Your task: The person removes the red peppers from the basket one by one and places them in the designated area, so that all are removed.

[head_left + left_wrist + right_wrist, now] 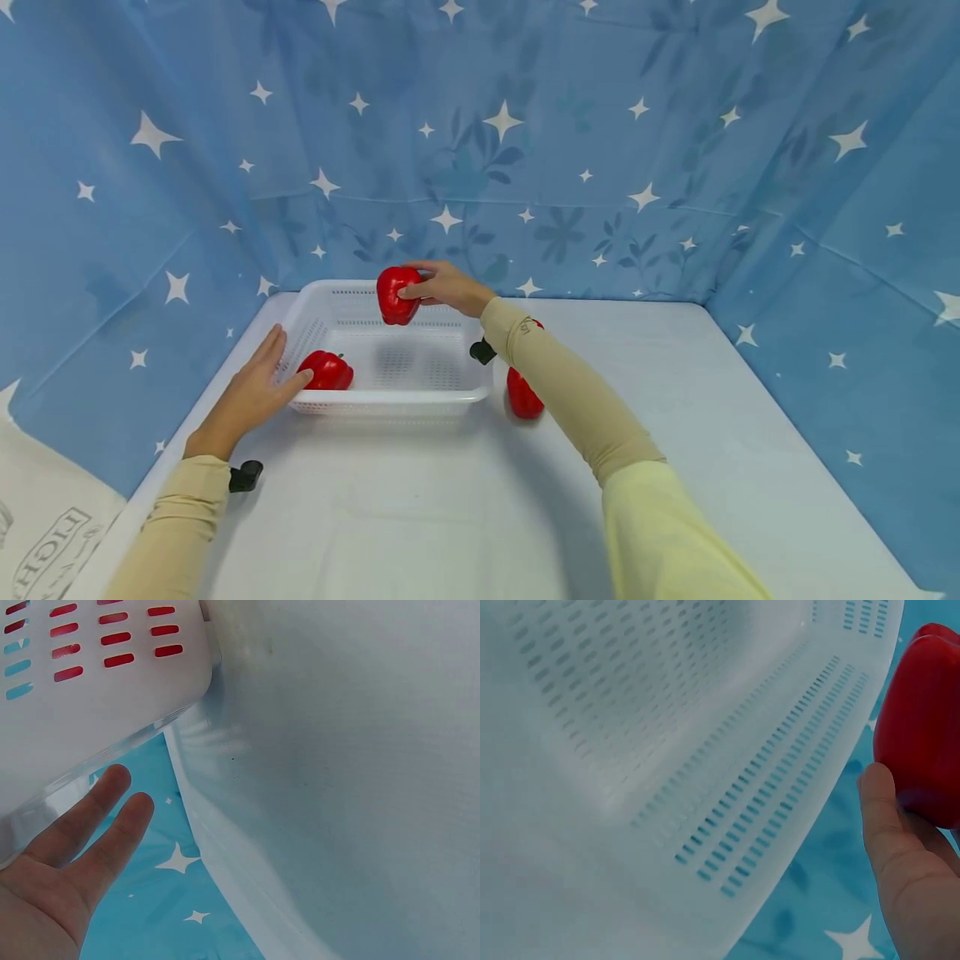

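Blue curtain with white four-pointed stars (405, 67) all round, white-covered table (390, 508) below, and straight to the grip! Right hand (450, 287) up, thumb on the near face, pinching a glossy red bell pepper (395, 300) clear of the table. It hangs with its long axis close to vertical, lobes running up and down; which end carries the stem, I cannot tell.

Just below and nearer than that grip: a white perforated plastic basket (390, 397), rectangular, its long sides running left to right. Down to the grip's left, inside the near-left corner, lies a second red bell pepper (328, 372), on its side, green stem pointing right and slightly away. Beside it, the left hand (251, 396): fingers straight, thumb spread away from them, set against the basket's left end.

Out to the grip's right and nearer, another red bell pepper (523, 396) sits on the table beside the basket, part-hidden by the beige right sleeve (585, 400). That cuff wears a small dark mark, too tiny to read. Farthest out, low left: pale printed cloth (45, 475), boxed capitals reading "LIGH", the rest unclear.
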Demonstrator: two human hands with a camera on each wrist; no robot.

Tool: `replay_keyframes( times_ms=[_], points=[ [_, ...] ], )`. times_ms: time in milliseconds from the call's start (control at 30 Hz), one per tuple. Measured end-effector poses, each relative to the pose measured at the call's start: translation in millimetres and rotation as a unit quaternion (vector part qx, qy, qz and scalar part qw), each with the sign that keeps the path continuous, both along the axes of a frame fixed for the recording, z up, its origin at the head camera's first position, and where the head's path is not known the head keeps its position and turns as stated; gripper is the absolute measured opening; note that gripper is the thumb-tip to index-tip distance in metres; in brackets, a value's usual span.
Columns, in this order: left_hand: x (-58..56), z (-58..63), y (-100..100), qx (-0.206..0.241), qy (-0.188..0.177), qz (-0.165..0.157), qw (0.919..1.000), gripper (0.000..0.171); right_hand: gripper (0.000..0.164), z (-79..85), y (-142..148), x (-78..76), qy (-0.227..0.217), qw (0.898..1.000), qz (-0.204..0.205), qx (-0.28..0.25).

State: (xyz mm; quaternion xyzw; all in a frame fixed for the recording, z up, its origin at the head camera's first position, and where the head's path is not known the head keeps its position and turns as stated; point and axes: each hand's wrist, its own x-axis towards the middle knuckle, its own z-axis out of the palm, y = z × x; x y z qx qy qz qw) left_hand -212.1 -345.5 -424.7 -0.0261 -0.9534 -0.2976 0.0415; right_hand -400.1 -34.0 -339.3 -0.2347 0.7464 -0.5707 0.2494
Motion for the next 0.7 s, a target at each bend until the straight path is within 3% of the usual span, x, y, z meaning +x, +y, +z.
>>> replay_keyframes(
  times_ms=[233, 700],
  points=[
    [0.9, -2.0, -1.1, 0.004, 0.003, 0.001, 1.0000, 0.101, 0.069, 1.5, 24.2, -2.6, 0.007, 1.000, 0.000, -0.009],
    [0.0, -0.6, 0.1, 0.001, 0.010, -0.005, 0.9999, 0.099, 0.072, 3.2, 70.0, -4.2, -0.008, 0.999, -0.051, 0.013]
  ],
)
